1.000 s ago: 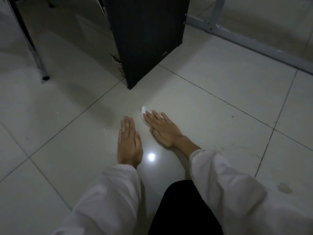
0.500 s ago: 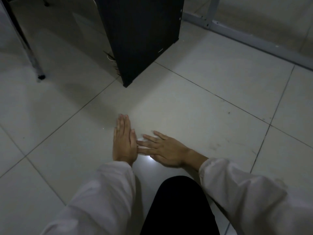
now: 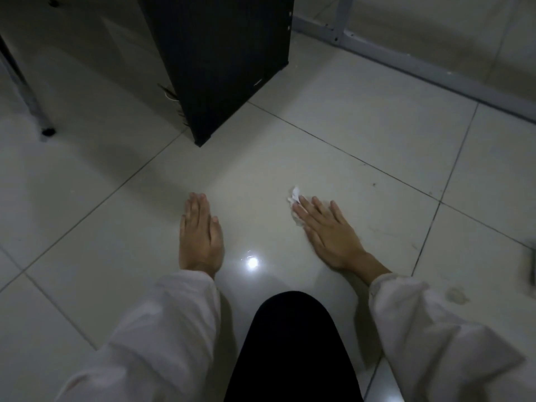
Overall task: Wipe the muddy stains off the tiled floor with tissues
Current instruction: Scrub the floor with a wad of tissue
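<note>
Head view: pale tiled floor (image 3: 362,134) with a black cabinet (image 3: 220,62), no writing legible. Left hand (image 3: 200,236) rests flat, grip released. Right hand (image 3: 327,230), fingers straight, presses a crumpled white tissue (image 3: 294,198) onto the tile; brownish stain (image 3: 456,295) nearby.

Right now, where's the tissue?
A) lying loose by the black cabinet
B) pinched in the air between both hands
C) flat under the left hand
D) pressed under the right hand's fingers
D: the crumpled white tissue pokes out from under the straight fingers of the right hand, flat on the tiled floor; the left hand rests bare on the tile.
</note>
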